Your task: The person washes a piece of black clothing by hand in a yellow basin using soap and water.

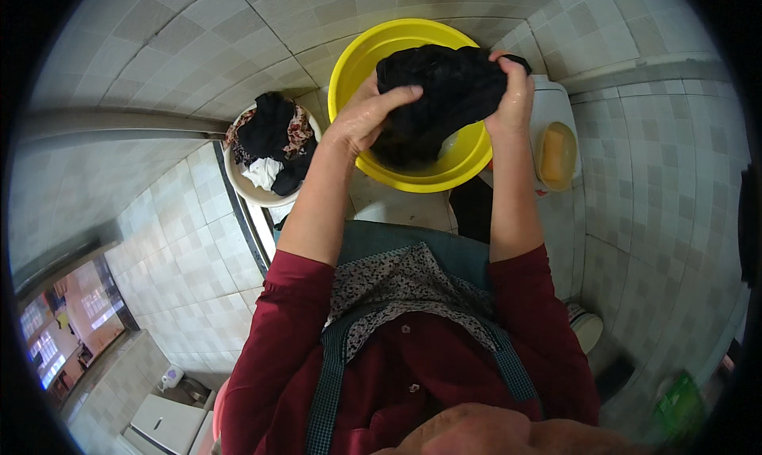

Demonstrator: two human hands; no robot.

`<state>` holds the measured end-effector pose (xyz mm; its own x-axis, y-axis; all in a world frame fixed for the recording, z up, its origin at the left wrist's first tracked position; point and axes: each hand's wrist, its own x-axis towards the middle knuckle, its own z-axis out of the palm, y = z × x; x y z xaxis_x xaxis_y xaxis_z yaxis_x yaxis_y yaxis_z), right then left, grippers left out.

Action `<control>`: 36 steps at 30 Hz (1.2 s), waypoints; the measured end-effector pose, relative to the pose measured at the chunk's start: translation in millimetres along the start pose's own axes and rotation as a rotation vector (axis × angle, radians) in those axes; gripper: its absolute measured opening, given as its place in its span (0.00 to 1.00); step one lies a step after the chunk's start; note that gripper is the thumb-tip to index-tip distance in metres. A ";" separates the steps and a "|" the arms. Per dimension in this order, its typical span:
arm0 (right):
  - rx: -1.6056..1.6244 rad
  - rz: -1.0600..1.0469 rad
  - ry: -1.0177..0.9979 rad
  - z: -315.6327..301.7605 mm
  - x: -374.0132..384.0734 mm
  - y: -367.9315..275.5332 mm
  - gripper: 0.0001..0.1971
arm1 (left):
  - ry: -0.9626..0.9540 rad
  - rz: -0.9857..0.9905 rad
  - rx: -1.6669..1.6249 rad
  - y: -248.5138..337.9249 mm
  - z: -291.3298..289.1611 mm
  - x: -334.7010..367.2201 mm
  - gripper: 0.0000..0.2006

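Observation:
A dark, wet-looking black garment (444, 86) is stretched between my two hands over a large round yellow basin (353, 58). My left hand (365, 113) grips its left side, thumb lying on top and the other fingers hidden beneath. At the upper right end of the cloth, my right hand (512, 98) is closed round the edge, with the fingertips curled over it. The lower part of the garment hangs down into the basin. Its exact kind does not show.
A pale round basin (238, 181) of dark, white and flower-patterned clothes stands on the floor at left. On the right, an orange-yellow soap bar (556, 155) sits in an oval dish (570, 179) on a white surface (548, 98). Tiled walls (635, 177) close in on the space.

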<state>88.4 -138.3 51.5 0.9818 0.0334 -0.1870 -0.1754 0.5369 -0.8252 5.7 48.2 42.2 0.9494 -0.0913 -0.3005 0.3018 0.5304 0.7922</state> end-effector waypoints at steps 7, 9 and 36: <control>0.032 -0.136 0.084 -13.1 -7.0 -19.7 0.09 | 0.178 0.295 1.181 -24.4 -31.2 10.0 0.24; -0.012 -0.192 0.121 -14.2 -8.0 -20.8 0.10 | 0.271 0.203 1.125 -8.6 -27.5 5.2 0.24; -1.357 -0.579 0.013 33.6 -23.4 69.2 0.11 | 0.613 -0.163 -0.205 -53.5 18.7 21.0 0.21</control>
<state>55.7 -73.6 16.7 0.9380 0.0831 0.3366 0.2926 -0.7105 -0.6400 11.1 2.1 3.4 0.6530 0.2797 -0.7038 0.3571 0.7058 0.6118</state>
